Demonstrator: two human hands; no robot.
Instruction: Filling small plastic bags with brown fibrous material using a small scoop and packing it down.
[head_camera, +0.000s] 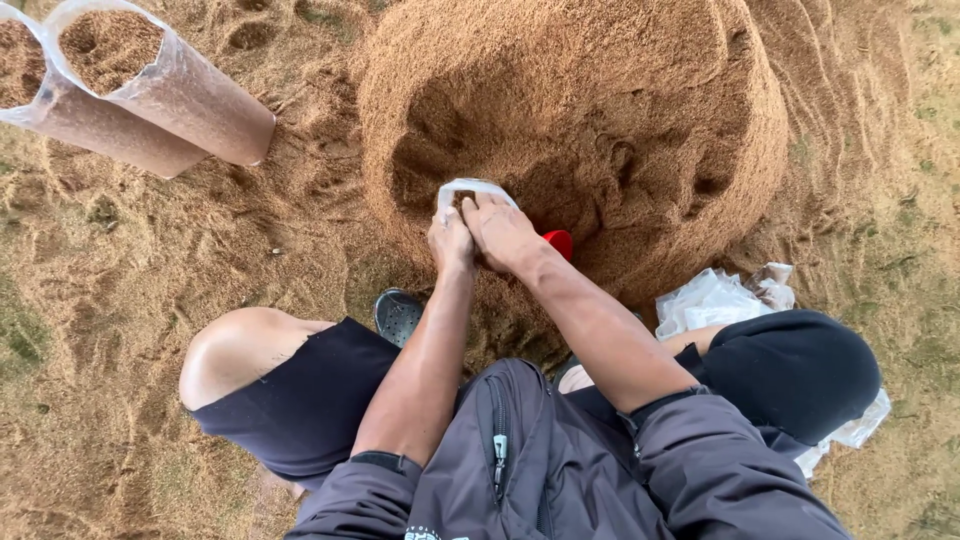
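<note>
Fingers of the left hand (450, 240) and right hand (505, 232) pinch the rim of a small clear bag (470, 190), mouth held open against the near foot of the sawdust heap (570, 110), probably so grains fall in. Red scoop (559, 241) just right. Two filled bags (150, 90) far left, spare plastic bags (715, 300) near right.

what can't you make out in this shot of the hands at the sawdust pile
Head view only:
- Small bag: all but its rim hidden behind the left hand and right hand.
- Red scoop: mostly covered by the right wrist; shape unclear.
- Far filled bag: cut off by the left edge.
- Plastic bags: partly behind the right knee.
- Shoe: partly hidden by the left arm.
</note>
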